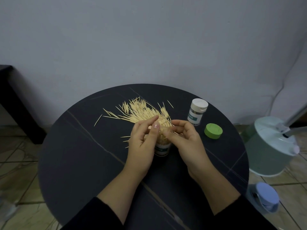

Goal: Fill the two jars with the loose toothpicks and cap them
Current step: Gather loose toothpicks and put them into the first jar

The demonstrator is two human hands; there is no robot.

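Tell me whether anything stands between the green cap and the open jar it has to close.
Yes. The right hand lies between the green cap and the open jar, and both it and the left hand crowd the jar's mouth, where toothpicks stick up. The white-capped jar stands behind the cap, off that path.

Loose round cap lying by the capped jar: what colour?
Light green; the round plastic cap shows clearest in the head view.
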